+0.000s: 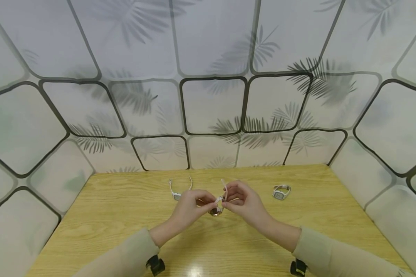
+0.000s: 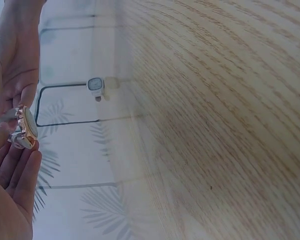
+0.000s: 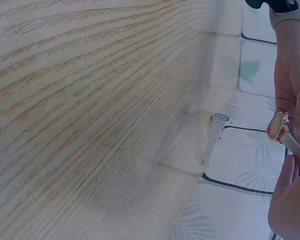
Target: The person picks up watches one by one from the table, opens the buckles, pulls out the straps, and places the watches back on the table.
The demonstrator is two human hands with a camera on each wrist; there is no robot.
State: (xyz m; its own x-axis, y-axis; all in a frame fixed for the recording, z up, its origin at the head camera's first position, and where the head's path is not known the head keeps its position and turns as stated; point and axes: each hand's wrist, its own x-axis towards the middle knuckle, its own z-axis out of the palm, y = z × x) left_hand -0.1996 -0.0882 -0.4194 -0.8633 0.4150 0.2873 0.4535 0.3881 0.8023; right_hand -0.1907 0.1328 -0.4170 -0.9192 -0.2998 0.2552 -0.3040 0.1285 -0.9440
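Between both hands, above the table, is a wristwatch (image 1: 215, 211) with a rose-gold case and a pale strap. My left hand (image 1: 191, 207) pinches one side of its strap with thumb and fingers. On the other side my right hand (image 1: 244, 202) pinches the strap near the buckle, and a loose strap end sticks up beside its fingers. In the left wrist view the rose-gold case (image 2: 28, 123) hangs by the fingertips. The right wrist view shows the watch face (image 3: 277, 126) edge-on; the fingers partly hide the strap's closure.
A white square-faced watch (image 1: 177, 196) lies with its strap spread apart behind my left hand. Another white watch (image 1: 279, 194), its strap looped, sits to the right. The wooden table (image 1: 107, 219) meets patterned fabric walls (image 1: 215, 107) at the back and sides.
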